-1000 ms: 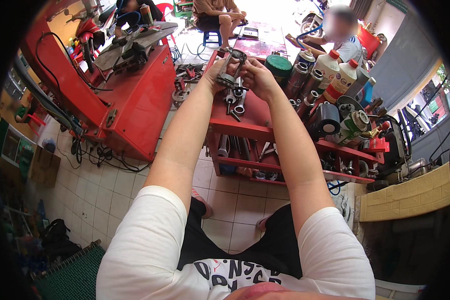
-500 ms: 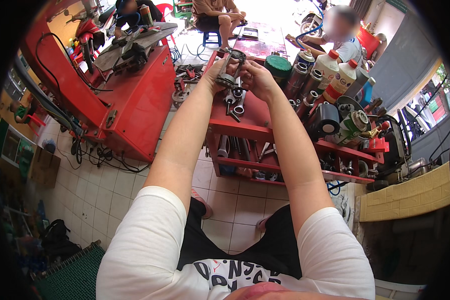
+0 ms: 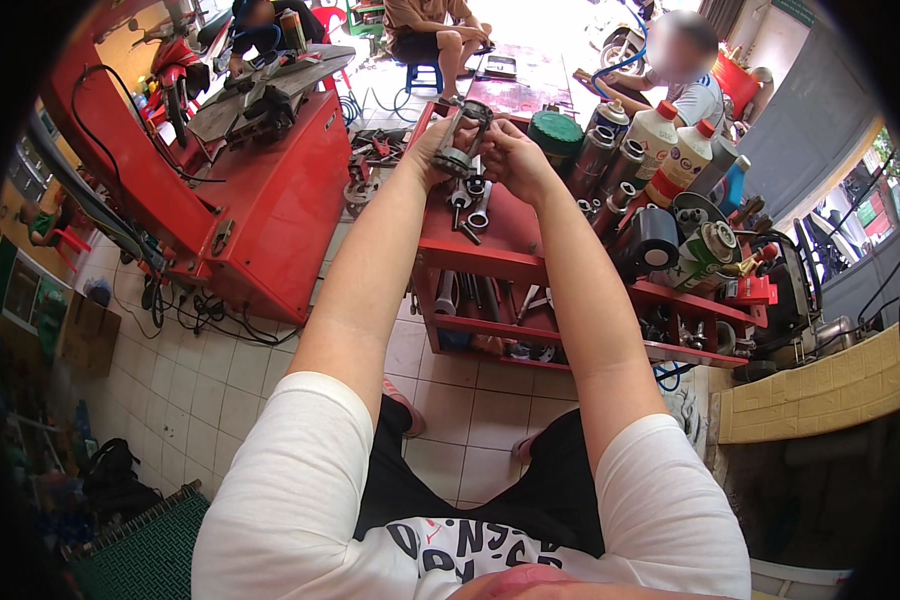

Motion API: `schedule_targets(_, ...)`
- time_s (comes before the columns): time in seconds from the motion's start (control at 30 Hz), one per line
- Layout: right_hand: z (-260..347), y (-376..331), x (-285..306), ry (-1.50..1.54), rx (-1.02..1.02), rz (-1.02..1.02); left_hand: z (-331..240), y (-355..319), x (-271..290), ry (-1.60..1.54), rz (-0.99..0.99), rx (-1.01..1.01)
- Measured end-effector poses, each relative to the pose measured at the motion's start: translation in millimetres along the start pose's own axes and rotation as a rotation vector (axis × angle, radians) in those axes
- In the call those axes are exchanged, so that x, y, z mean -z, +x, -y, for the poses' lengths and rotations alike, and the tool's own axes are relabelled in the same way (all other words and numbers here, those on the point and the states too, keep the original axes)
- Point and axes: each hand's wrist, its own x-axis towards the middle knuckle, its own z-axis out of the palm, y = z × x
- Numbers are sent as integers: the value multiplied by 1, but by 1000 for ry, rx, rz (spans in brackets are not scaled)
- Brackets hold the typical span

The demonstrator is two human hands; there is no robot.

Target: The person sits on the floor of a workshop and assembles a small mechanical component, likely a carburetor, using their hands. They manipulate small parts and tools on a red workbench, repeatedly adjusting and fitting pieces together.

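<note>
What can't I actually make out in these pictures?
All in the head view:
- Left hand: partly hidden behind the metal part it holds.
- Right hand: fingertips too small to tell whether they pinch anything.
- Red cart: its top hides the back of the lower tray.
- Seated person in brown: head cut off by the upper edge.

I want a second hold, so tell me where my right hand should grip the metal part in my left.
Probably by its dark, ring-like far end, from the right: the left hand holds the left side of the metal part, while that end's right edge looks bare and its curve suits a pinch.
</note>
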Motion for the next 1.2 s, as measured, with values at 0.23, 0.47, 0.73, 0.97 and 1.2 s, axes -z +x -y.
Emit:
schedule_targets(0.23, -2, 6, -5, -24, 33, 31, -5, 1, 9, -48, 79, -12)
schedule_targets(0.47, -3, 5, 3, -65, 51, 58, 0, -3, -3, -51, 28, -60)
schedule_targets(0.73, 1, 2, -2, -22, 42, -19, -1, -2, -3, -5, 57, -49)
schedule_targets(0.97, 3, 0, -6, 78, 16, -3, -1, -3, 1, 7, -4, 5)
schedule_targets(1.2, 1, 2, 6, 76, -1, 65, 2, 0, -1, 4, 48, 0)
